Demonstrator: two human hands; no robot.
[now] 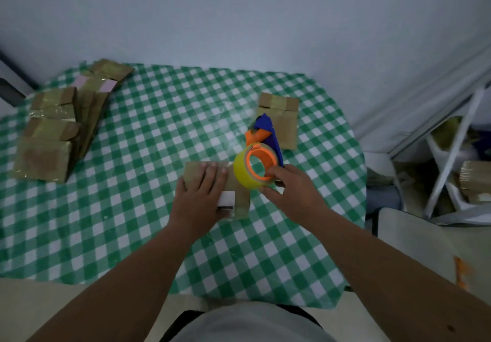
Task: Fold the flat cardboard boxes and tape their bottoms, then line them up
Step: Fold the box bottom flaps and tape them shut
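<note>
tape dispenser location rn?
Head view, centre-right of the checked table: the tape dispenser is gripped by the right hand, over the cardboard box under the left hand.

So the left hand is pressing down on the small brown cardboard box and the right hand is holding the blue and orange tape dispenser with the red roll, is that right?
Not quite: the roll is yellow, not red. The head view shows the left hand pressing down on the small brown cardboard box, while the right hand holds the blue and orange tape dispenser with its yellow tape roll.
</note>
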